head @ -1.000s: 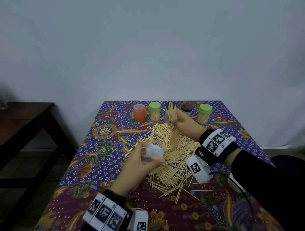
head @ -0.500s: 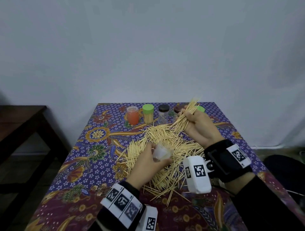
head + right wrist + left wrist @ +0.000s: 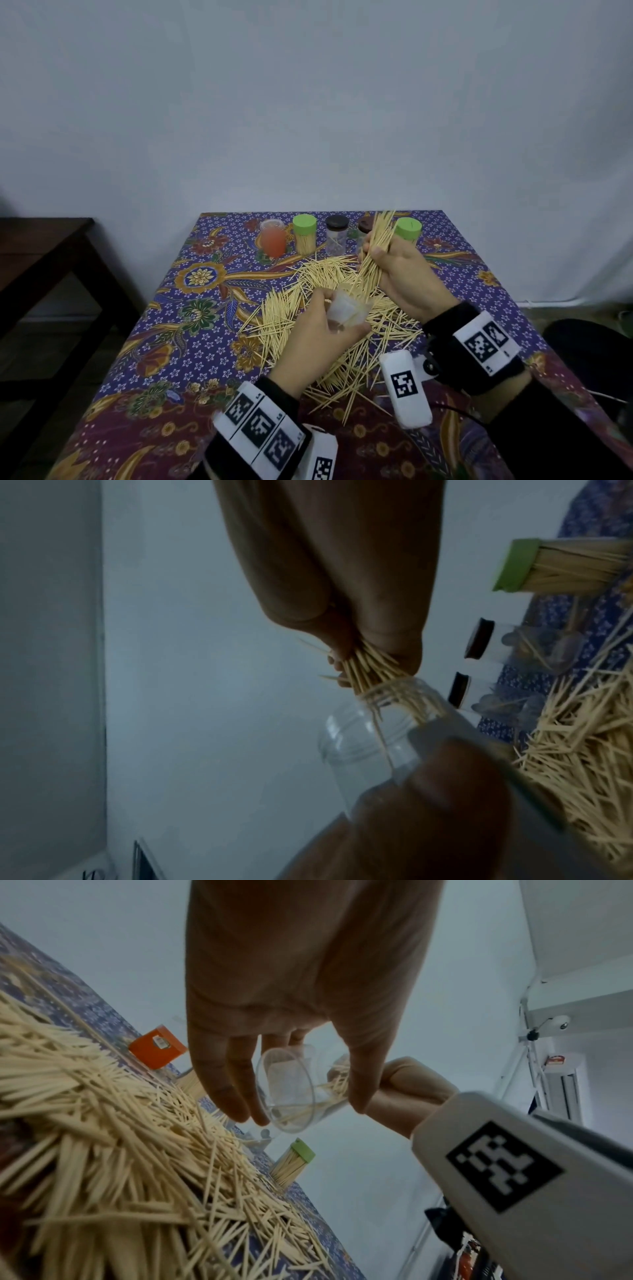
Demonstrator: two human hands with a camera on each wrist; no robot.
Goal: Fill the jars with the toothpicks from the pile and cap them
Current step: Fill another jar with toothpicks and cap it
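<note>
My left hand (image 3: 322, 329) grips a clear open jar (image 3: 346, 310) tilted above the toothpick pile (image 3: 329, 281); in the left wrist view the jar (image 3: 294, 1091) lies between fingers and thumb with a few picks inside. My right hand (image 3: 397, 270) clutches a bundle of toothpicks (image 3: 375, 250) slanting down toward the jar's mouth. The right wrist view has the bundle's tips (image 3: 383, 674) entering the jar (image 3: 369, 737).
Along the table's far edge stand an orange jar (image 3: 273, 237), a green-capped jar full of picks (image 3: 304, 233), two dark-capped clear jars (image 3: 336, 239) and another green-capped jar (image 3: 407, 230). A dark wooden side table (image 3: 44, 260) stands to the left.
My right hand lifted the bundle from the pile, tipped it over and brought it toward the jar. My left hand kept hold of the jar and raised it slightly.
</note>
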